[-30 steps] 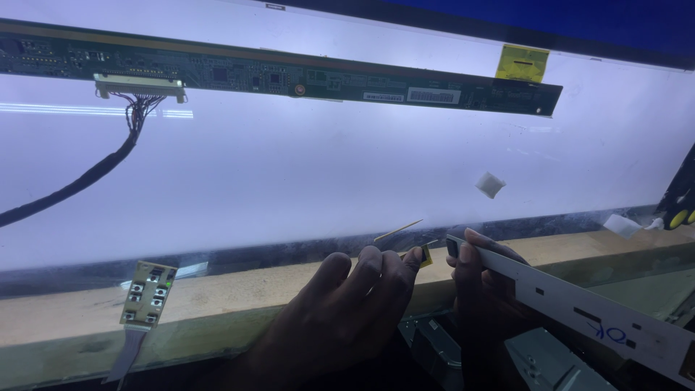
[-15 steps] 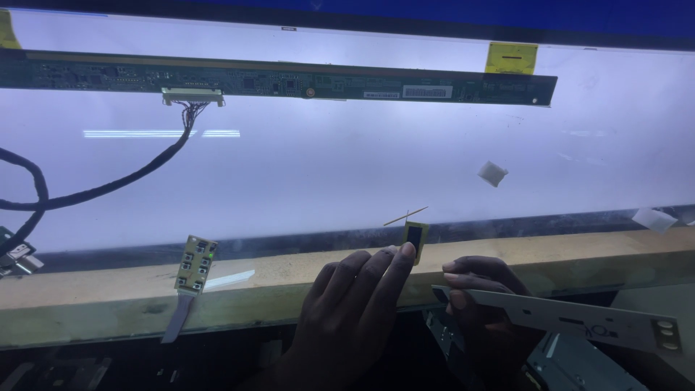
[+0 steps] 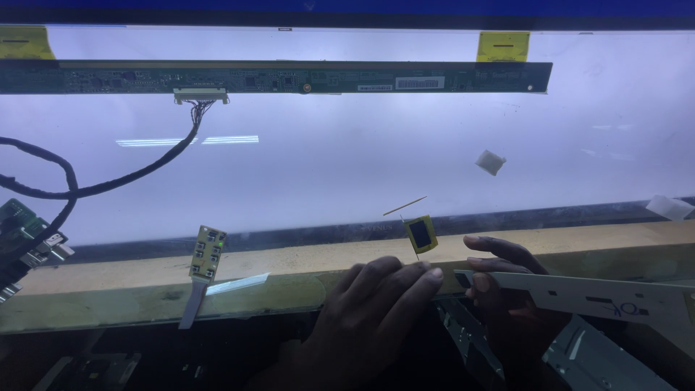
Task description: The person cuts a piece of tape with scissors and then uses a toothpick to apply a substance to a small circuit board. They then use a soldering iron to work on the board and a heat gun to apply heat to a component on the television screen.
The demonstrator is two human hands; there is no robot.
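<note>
My left hand (image 3: 376,308) lies over the front of a wooden ledge (image 3: 304,264), fingers close together and pointing right. Just above its fingertips a small yellow-framed dark square part (image 3: 420,234) stands tilted, its thin pin reaching down to the fingers; a thin stick pokes up to its left. My right hand (image 3: 507,279) grips the left end of a long white metal strip (image 3: 586,293), which runs off to the right. The two hands sit close together, apart by a narrow gap.
A large lit white display panel (image 3: 362,159) fills the view. A long green circuit board (image 3: 289,76) crosses its top, with a black cable bundle (image 3: 130,177) hanging left. A small button board (image 3: 208,253) with a flat ribbon rests on the ledge. Metal parts (image 3: 601,358) lie at the lower right.
The view has swung left, so everything sits further right. The small yellow part has risen above my left fingertips. The white strip has dropped from a slant to nearly level.
</note>
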